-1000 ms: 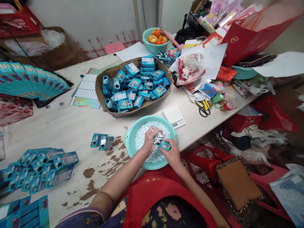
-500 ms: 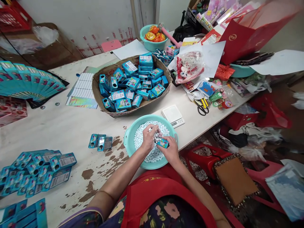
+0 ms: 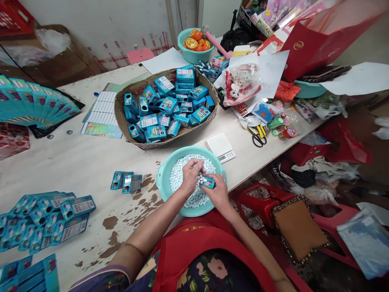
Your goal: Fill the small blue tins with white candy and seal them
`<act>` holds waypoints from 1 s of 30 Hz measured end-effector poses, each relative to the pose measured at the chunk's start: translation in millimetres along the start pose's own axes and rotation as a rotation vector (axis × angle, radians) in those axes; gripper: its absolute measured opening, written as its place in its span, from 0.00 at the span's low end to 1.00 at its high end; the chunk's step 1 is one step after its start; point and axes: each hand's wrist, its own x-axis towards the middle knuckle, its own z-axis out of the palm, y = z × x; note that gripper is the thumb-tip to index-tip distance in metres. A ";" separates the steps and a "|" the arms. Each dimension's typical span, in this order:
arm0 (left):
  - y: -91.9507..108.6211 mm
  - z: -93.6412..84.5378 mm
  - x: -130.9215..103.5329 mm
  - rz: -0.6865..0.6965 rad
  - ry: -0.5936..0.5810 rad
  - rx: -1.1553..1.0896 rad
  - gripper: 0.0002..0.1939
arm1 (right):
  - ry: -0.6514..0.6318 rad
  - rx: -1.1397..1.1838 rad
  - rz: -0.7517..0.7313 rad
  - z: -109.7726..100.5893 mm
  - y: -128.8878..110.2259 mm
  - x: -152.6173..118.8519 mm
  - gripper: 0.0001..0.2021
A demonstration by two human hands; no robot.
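Over a mint-green basin of small white candies, both of my hands are close together. My right hand grips a small blue candy box, lying tilted with its printed face up. My left hand is curled round some white candies right beside the box's end. Several of these candies show between the left fingers and the box. The box's opening is hidden by the fingers and candies.
A cardboard tray heaped with blue boxes stands behind the basin, next to a white digital scale. More boxes sit in rows at left, with a pair nearer the basin. Scissors lie to the right.
My left fingers have shifted slightly and cover more of the candies they held. My right hand keeps the box in nearly the same place. The whole view has drifted slightly.
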 end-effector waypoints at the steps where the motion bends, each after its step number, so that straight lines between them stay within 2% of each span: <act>1: -0.8 -0.2 -0.1 -0.004 -0.003 -0.001 0.13 | 0.004 0.001 -0.002 -0.6 0.1 0.3 0.13; 4: -3.1 0.6 -3.6 0.019 0.015 -0.005 0.13 | 0.000 0.015 0.001 -0.7 1.1 0.7 0.14; 9: -0.3 -1.1 -7.5 -0.003 -0.080 0.031 0.13 | -0.023 0.052 0.066 2.4 7.5 -0.9 0.14; 11: 0.1 -9.4 1.3 0.023 -0.056 0.037 0.14 | -0.028 0.099 0.083 0.5 10.7 -2.9 0.15; 13: -5.6 -22.4 17.9 0.078 0.025 0.105 0.14 | -0.012 0.158 0.085 -4.3 13.2 -6.2 0.16; 15: -20.3 -36.2 37.8 0.158 0.047 0.341 0.13 | 0.006 0.207 0.068 -10.4 14.4 -9.8 0.17; 17: -42.3 -45.8 53.6 0.263 -0.055 0.697 0.12 | 0.036 0.234 0.063 -15.6 14.2 -12.0 0.18; 19: -66.2 -49.1 59.4 0.359 -0.227 1.046 0.13 | 0.070 0.231 0.083 -19.0 12.7 -11.9 0.18; 23: -97.4 -48.8 40.9 0.417 -0.477 1.514 0.21 | 0.088 0.215 0.096 -22.1 8.5 -7.6 0.17; 25: -100.9 -54.2 26.5 0.379 -0.584 1.614 0.19 | 0.092 0.225 0.085 -21.4 8.4 -5.7 0.18; 27: -98.2 -64.6 15.9 0.304 -0.642 1.646 0.16 | 0.099 0.227 0.098 -17.9 11.0 -4.2 0.18; 28: -95.1 -70.9 13.0 0.253 -0.632 1.642 0.15 | 0.093 0.219 0.112 -15.1 13.4 -3.5 0.18; 30: -86.0 -82.1 11.2 0.146 -0.508 1.562 0.11 | 0.067 0.189 0.135 -8.4 19.6 -2.1 0.17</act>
